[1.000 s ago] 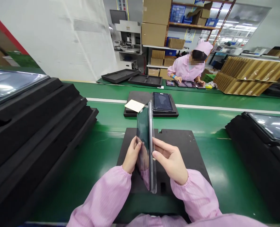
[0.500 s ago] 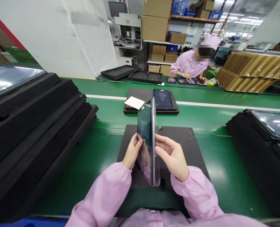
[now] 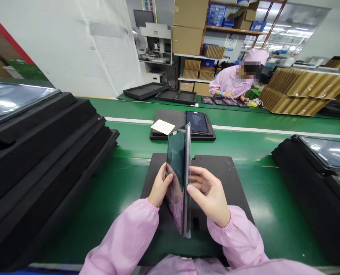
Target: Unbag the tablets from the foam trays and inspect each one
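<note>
A tablet in clear film stands on edge between my hands, its dark screen turned to the left and its slim metal side towards me. My left hand grips its left edge, thumb on the screen. My right hand is at the other side, with the thumb at the metal side and the fingers curved behind the back; the fingertips are partly hidden. Clear film sticks out a little past the tablet's lower end. Below the tablet lies a black foam board.
Stacked black foam trays with tablets rise at left and right. Ahead, another foam tray holds a wrapped tablet and a yellowish label sheet. A co-worker handles devices across the green bench.
The tablet has tilted a little, its lower end coming slightly nearer to me. My right thumb has shifted slightly along the metal side. The whole view has tipped up a little.
</note>
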{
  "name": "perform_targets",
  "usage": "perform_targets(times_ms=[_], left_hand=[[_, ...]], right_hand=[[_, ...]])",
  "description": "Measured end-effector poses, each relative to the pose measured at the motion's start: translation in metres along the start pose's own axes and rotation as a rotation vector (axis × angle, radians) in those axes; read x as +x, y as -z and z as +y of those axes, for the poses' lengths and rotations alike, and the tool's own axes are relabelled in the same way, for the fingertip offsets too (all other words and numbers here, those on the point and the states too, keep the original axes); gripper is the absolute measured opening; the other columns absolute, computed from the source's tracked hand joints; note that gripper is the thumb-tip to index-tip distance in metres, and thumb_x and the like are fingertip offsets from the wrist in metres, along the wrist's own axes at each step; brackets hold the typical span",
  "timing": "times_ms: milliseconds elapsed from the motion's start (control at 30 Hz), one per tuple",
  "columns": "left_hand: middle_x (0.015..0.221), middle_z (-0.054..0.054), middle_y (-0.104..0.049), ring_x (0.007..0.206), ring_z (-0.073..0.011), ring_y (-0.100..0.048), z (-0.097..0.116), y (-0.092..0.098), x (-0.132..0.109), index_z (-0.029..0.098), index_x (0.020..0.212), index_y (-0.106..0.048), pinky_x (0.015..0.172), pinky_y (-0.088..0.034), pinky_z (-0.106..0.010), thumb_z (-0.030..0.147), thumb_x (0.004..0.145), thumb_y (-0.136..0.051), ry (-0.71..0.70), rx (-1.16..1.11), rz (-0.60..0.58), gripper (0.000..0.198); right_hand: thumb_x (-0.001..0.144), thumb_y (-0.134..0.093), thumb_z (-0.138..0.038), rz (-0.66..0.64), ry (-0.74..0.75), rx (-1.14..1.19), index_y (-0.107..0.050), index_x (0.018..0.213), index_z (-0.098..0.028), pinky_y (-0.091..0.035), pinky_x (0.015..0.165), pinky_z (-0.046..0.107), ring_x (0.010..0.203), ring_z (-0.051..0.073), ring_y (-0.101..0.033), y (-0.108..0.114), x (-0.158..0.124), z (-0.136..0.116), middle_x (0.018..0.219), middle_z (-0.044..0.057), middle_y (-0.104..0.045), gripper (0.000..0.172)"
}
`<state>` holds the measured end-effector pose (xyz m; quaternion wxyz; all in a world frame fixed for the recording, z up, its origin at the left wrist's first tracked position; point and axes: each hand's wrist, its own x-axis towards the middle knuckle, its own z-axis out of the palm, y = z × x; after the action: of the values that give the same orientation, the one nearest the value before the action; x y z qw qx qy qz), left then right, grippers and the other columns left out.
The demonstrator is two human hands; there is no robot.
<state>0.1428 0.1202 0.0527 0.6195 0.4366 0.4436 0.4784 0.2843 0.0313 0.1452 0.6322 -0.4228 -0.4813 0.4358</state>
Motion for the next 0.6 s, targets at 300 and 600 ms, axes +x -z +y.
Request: perform_targets(times_ms=[300, 600], left_hand=[[0.161, -0.025, -0.034, 0.151, -0.0409, -0.026, -0.001, 0.002, -0.001, 0.015, 0.14, -0.048, 0.125, -0.025, -0.047, 0.075, 0.038, -0.084, -0.055, -0.003, -0.071, 0.124], [0.16, -0.023, -0.038, 0.15, -0.0408, -0.029, -0.006, 0.005, 0.0, 0.016, 0.14, -0.05, 0.124, -0.027, -0.047, 0.075, 0.04, -0.084, -0.095, 0.004, -0.11, 0.121]], right_hand=[[0.07, -0.072, -0.006, 0.077, 0.125, -0.018, -0.075, 0.101, -0.026, -0.065, 0.071, 0.02, 0.073, 0.012, -0.076, -0.003, -0.007, -0.013, 0.1, 0.001, -0.074, 0.038], [0.071, -0.072, -0.007, 0.077, 0.152, -0.063, -0.075, 0.101, -0.025, -0.065, 0.07, 0.02, 0.073, 0.014, -0.076, -0.002, -0.011, -0.018, 0.099, 0.002, -0.073, 0.035]])
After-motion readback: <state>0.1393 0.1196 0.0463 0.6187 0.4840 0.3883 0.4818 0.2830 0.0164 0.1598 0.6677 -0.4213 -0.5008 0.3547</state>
